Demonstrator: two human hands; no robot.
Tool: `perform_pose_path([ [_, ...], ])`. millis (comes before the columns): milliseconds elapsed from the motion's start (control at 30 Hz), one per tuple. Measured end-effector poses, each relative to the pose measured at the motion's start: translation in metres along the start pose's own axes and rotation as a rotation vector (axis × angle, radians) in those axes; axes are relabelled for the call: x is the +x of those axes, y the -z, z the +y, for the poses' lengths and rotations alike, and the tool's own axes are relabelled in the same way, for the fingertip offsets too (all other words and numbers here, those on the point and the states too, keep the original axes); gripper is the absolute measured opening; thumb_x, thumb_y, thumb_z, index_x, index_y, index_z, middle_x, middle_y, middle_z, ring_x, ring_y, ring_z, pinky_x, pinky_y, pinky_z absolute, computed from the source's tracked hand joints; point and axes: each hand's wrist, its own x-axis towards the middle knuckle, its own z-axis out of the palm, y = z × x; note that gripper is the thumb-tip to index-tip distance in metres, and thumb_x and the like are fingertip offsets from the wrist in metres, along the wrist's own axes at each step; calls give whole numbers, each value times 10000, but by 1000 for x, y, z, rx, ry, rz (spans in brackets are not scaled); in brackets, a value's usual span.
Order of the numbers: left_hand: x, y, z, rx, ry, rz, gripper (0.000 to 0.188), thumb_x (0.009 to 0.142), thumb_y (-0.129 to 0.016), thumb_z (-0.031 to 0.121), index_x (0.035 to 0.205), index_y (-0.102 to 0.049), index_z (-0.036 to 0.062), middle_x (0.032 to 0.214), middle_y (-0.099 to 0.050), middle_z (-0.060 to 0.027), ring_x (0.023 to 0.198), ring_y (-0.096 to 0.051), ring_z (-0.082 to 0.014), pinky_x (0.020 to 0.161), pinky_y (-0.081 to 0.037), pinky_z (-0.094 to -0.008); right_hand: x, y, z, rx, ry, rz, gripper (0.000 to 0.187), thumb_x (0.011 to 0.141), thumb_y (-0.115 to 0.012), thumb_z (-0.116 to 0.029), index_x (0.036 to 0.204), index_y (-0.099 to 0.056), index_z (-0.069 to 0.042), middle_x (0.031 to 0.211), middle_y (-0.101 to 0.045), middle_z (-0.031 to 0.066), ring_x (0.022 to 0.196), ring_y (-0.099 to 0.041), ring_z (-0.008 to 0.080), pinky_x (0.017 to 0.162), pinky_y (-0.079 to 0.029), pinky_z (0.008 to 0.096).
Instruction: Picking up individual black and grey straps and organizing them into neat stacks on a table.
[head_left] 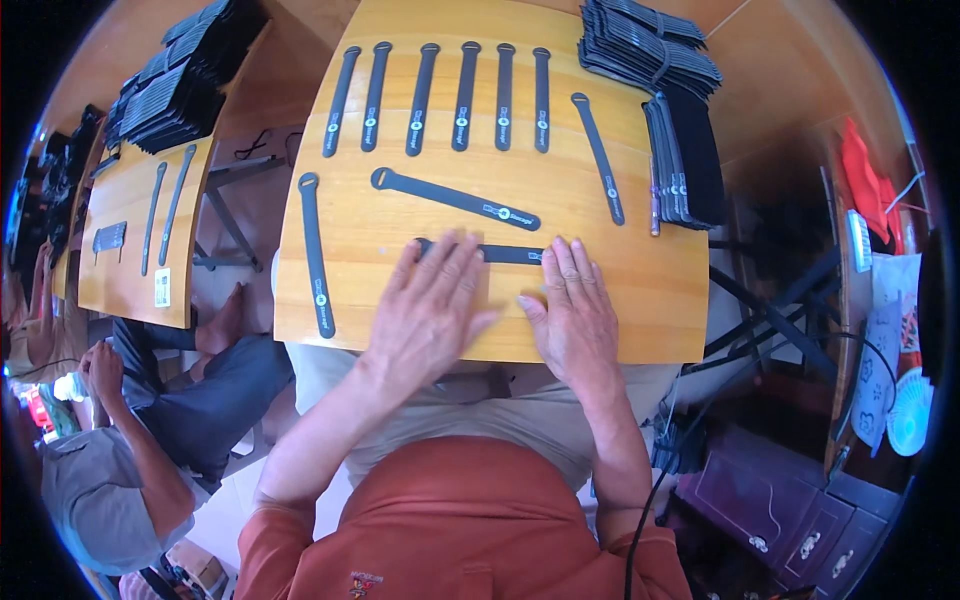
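Observation:
My left hand point(428, 305) lies flat with spread fingers on the wooden board point(640, 290), covering the left part of a dark strap point(510, 254). My right hand point(572, 310) rests flat beside it, fingertips touching the same strap's right end. Neither hand grips anything. Another strap point(455, 199) lies slanted just beyond my hands. Several straps point(440, 95) lie in a row at the far edge. One strap point(316, 255) lies along the left edge, and one more strap point(599, 158) lies slanted at the right.
Stacks of black straps point(650, 45) and black pieces point(685, 160) sit at the board's far right. A second board point(130, 240) at left carries straps and a black stack point(180, 80). A person point(110, 470) sits at lower left. A cabinet point(790, 500) stands at right.

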Motion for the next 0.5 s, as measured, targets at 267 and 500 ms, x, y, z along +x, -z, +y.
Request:
perform_pose_path([
  [267, -25, 11, -25, -72, 100, -213, 643, 1022, -617, 451, 1477, -565, 0, 1623, -487, -126, 1532, -423, -253, 1257, -296, -527, 1, 1, 0, 9, 1, 12, 637, 994, -687, -366, 1450, -568, 64, 1564, -514, 231, 1505, -422, 392, 1250, -316, 518],
  [500, -28, 11, -26, -124, 142, -144, 559, 1018, -640, 384, 1447, -595, 28, 1578, -537, -109, 1484, -475, -267, 1226, -324, -556, 5, 10, -3, -17, 55, 84, 537, 982, -697, -308, 1358, -626, 68, 1460, -589, 228, 1408, -502, 399, 1178, -383, 511],
])
